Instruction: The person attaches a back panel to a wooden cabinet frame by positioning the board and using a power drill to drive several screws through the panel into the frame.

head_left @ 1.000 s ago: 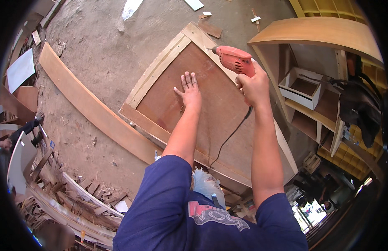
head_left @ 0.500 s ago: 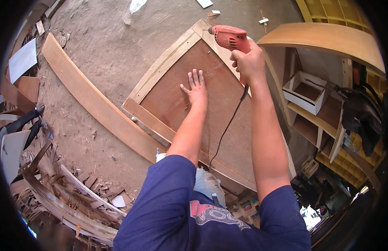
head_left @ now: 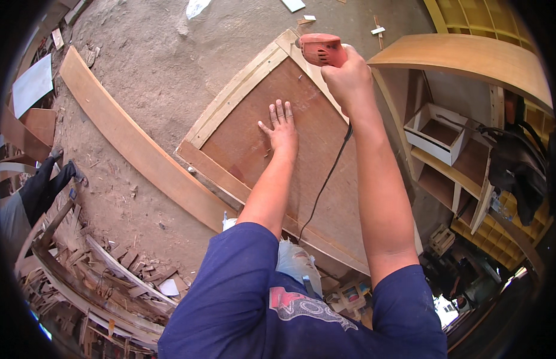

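Note:
A red power drill [head_left: 321,49] with a black cord is gripped in my right hand [head_left: 351,81], its nose toward the far corner of a wooden frame. Whether its tip touches the wood I cannot tell. The wooden panel [head_left: 326,161], brown board inside a paler wood frame [head_left: 239,90], lies flat in front of me. Flat on the brown board rests my left hand [head_left: 281,127], fingers spread. Several small screws or bits lie on the board near that hand. The cord hangs down across the panel toward me.
A long wooden board [head_left: 128,128] lies on the dirt floor at left. To the right stands a wooden cabinet [head_left: 457,51] holding a white drawer box [head_left: 433,140]. Wood scraps [head_left: 152,266] are piled at lower left. Another person's legs [head_left: 47,179] show at the left edge.
My right hand and the drill have shifted slightly left, the wrist turning. My left hand stays put. At the left edge the other person's legs have moved and show more.

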`<state>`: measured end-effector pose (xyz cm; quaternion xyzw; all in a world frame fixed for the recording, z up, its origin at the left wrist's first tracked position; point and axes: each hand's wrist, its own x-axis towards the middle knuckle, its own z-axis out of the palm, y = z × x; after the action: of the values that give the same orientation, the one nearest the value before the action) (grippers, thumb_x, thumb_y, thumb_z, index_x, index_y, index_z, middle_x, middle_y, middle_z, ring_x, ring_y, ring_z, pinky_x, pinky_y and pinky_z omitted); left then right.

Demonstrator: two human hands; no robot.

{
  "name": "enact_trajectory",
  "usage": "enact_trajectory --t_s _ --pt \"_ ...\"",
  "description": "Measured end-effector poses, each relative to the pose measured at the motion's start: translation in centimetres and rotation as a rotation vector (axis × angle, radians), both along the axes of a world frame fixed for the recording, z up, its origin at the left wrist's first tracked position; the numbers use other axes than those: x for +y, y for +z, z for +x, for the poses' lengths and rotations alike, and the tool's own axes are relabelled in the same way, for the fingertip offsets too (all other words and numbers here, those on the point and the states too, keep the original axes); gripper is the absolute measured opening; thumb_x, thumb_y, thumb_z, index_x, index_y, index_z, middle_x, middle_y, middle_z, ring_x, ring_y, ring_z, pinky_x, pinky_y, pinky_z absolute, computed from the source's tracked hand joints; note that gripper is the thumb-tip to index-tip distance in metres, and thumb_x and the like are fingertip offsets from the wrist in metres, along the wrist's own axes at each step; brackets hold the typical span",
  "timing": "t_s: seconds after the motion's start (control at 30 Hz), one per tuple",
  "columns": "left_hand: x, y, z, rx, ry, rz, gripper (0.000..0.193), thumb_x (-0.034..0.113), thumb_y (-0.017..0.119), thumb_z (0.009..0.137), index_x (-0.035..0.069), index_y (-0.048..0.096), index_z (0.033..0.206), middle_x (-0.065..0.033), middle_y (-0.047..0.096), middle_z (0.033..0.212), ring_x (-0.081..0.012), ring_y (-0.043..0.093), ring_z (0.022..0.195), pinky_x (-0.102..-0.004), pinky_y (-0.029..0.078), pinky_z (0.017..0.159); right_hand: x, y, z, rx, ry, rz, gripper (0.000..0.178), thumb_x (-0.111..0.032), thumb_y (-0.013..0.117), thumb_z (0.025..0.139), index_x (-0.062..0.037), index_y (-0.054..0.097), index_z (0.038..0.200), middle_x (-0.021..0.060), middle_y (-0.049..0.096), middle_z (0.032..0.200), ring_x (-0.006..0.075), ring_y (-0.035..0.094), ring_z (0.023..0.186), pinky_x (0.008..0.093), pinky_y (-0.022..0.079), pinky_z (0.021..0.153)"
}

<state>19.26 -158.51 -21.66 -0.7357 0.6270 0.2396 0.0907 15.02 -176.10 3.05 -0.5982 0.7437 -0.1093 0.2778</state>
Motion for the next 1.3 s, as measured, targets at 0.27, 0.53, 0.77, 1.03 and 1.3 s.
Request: enact_trajectory --t_s 0.27,0.53,0.77,1.03,1.3 --pt "-0.6 0.9 0.2 0.111 0.002 0.148 0.084 0.014 0.050 0.104 0.013 0.001 0.172 -0.0125 -0.010 0.180 -0.0365 -0.004 0.166 -0.0820 0.018 0.117 -1.0 1.3 1.0 0.113 0.058 0.024 0.049 -0.020 0.066 0.079 -0.0042 0.068 0.125 0.0267 0.075 0.116 0.0445 0.070 0.113 0.0497 0.055 0.099" --pt "0.2 -0.7 -0.1 0.097 0.037 0.046 0.095 0.014 0.060 0.096 0.013 0.003 0.172 -0.0106 -0.007 0.181 -0.0364 -0.004 0.166 -0.0834 0.014 0.117 0.7 1.0 0.3 0.040 0.090 -0.037 0.053 -0.020 0.066 0.079 -0.0064 0.069 0.130 0.0247 0.076 0.115 0.0426 0.072 0.112 0.0487 0.056 0.098" --pt "0.2 -0.5 0.4 0.076 0.038 0.070 0.087 0.014 0.053 0.101 0.014 0.003 0.173 -0.0098 -0.007 0.181 -0.0360 -0.004 0.166 -0.0834 0.013 0.117 4.1 0.8 0.0 -0.195 0.013 0.050 0.050 -0.018 0.069 0.079 -0.0059 0.070 0.127 0.0197 0.078 0.112 0.0347 0.075 0.107 0.0423 0.057 0.094" --pt "0.1 -0.3 0.3 0.070 0.043 0.059 0.082 0.018 0.050 0.103 0.015 0.006 0.173 -0.0089 -0.005 0.181 -0.0357 -0.002 0.166 -0.0837 0.013 0.117 4.8 -0.2 1.7 -0.206 0.091 0.050 0.053 -0.017 0.069 0.079 -0.0026 0.068 0.130 0.0240 0.077 0.112 0.0396 0.075 0.107 0.0448 0.058 0.093" --pt "0.0 0.0 0.4 0.086 0.040 0.078 0.082 0.019 0.050 0.104 0.015 0.005 0.173 -0.0093 -0.005 0.181 -0.0360 -0.003 0.166 -0.0838 0.014 0.117 4.7 0.1 2.0 -0.144 0.111 0.063 0.051 -0.017 0.068 0.080 -0.0033 0.068 0.129 0.0245 0.077 0.109 0.0420 0.074 0.106 0.0463 0.058 0.092"
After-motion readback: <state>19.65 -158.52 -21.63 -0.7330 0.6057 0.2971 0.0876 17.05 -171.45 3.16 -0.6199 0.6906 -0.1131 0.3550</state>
